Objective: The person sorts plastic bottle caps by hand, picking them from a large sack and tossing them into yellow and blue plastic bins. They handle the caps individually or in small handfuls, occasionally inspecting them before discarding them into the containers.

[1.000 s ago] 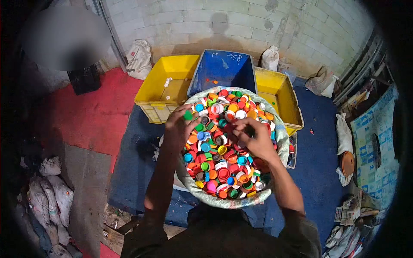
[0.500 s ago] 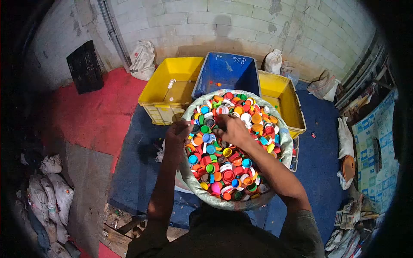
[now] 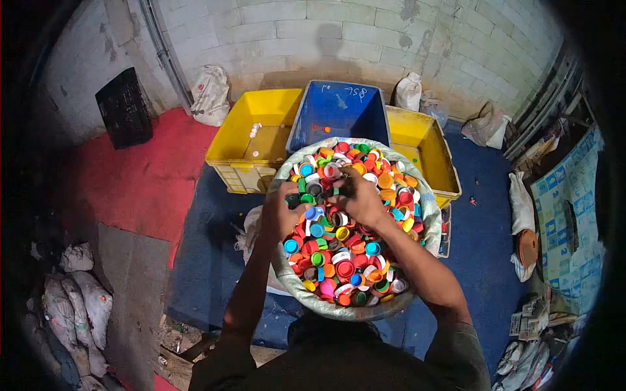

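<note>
A large round container lined with a pale sack [image 3: 425, 195] is heaped with plastic bottle caps [image 3: 345, 267] in many colours. Over the left side of the heap is my left hand [image 3: 282, 212], fingers apart, close to green and dark caps [image 3: 314, 189]. My right hand [image 3: 364, 201] reaches into the upper middle of the pile, its thumb and fingers spread among the caps. A translucent cap [image 3: 332, 171] lies at its fingertips. Nothing shows clearly gripped in either hand, though some fingertips are partly hidden.
Behind the heap stand a yellow crate [image 3: 222, 156] with a few white caps, a blue crate [image 3: 375, 117] with a few orange-red caps, and another yellow crate [image 3: 450, 169]. Filled sacks [image 3: 212, 98] lean against the block wall. More sacks [image 3: 94, 306] lie at left.
My left hand has moved right and down from the container's rim over the caps, its fingers now spread. My right hand has shifted slightly and its fingers have opened wider.
</note>
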A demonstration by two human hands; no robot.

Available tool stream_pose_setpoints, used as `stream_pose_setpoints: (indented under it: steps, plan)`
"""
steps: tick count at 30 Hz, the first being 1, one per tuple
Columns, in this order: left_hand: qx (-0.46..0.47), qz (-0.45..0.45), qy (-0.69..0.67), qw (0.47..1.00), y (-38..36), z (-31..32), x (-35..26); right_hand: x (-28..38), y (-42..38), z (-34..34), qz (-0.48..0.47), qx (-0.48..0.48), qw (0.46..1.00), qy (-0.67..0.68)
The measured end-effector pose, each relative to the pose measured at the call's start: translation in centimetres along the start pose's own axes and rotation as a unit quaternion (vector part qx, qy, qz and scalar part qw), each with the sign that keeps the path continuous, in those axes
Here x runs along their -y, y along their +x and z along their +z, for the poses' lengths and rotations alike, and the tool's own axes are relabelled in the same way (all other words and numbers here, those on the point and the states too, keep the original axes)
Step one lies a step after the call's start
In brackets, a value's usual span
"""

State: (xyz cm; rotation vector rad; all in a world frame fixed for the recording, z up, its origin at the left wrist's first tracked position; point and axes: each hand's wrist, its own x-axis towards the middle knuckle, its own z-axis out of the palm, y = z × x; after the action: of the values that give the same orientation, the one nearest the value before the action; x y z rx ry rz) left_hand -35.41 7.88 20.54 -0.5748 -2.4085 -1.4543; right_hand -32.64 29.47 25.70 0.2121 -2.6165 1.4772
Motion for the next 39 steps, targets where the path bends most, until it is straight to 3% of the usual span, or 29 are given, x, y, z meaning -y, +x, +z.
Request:
stream_pose_setpoints:
  steps: [1, 5, 6, 8, 11, 15, 19, 21, 24, 26, 27, 32, 35, 37, 38, 39]
  plan:
    - [0.015, 0.0, 0.011, 1.0, 0.1, 0.1, 0.0, -0.3, -0.3, -0.3, 0.038, 0.001, 0.996, 0.08]
    - [0.087, -0.035, 0.03, 0.995, 0.7, -0.1, -1.3, 1.3, -2.8, -3.2, 0.046, -0.068, 0.981, 0.177]
    - [0.086, -0.034, 0.039, 0.995, 0.8, 0.1, -1.1, 3.6, -3.7, -4.3, 0.084, -0.07, 0.971, 0.214]
    - [0.084, -0.032, 0.059, 0.994, 1.1, 0.5, -0.5, 2.3, -4.9, -5.0, 0.077, -0.099, 0.959, 0.254]
    - [0.098, -0.029, 0.081, 0.991, 1.4, 0.0, -1.3, 2.6, -7.2, -6.3, 0.055, -0.146, 0.971, 0.182]
    - [0.132, -0.025, 0.108, 0.985, 1.9, 0.0, -0.4, 2.7, -10.5, -8.4, 0.117, -0.217, 0.926, 0.285]
    - [0.075, 0.044, -0.073, 0.994, 3.0, 0.7, -1.9, 1.6, -14.0, -10.9, 0.083, -0.287, 0.831, 0.469]
    - [0.16, -0.145, -0.321, 0.922, 3.5, 0.4, -5.6, -0.6, -15.9, -12.8, 0.08, -0.304, 0.768, 0.558]
    - [0.195, -0.259, -0.575, 0.751, 3.5, 3.4, -12.9, -4.5, -17.2, -15.5, 0.065, -0.314, 0.685, 0.654]
    - [0.26, -0.263, -0.62, 0.692, 4.7, 7.3, -17.5, -7.1, -18.1, -17.1, 0.058, -0.327, 0.659, 0.674]
    - [0.259, -0.304, -0.608, 0.686, 5.2, 10.0, -20.0, -9.0, -18.3, -17.9, 0.063, -0.382, 0.634, 0.669]
    - [0.298, -0.413, -0.563, 0.651, 7.8, 29.7, -25.1, -14.5, -18.6, -23.2, 0.096, -0.425, 0.627, 0.646]
    - [0.253, -0.466, -0.558, 0.638, 8.5, 40.3, -24.8, -20.1, -18.5, -25.2, 0.118, -0.431, 0.622, 0.643]
    - [0.114, -0.528, -0.623, 0.566, 6.4, 48.0, -20.5, -23.8, -18.2, -26.9, 0.134, -0.419, 0.613, 0.656]
    - [0.062, -0.561, -0.602, 0.565, 5.5, 48.9, -20.0, -26.8, -17.7, -26.2, 0.155, -0.409, 0.62, 0.651]
    - [0.08, -0.563, -0.602, 0.56, 4.9, 51.0, -16.8, -27.6, -16.9, -26.4, 0.169, -0.406, 0.613, 0.656]
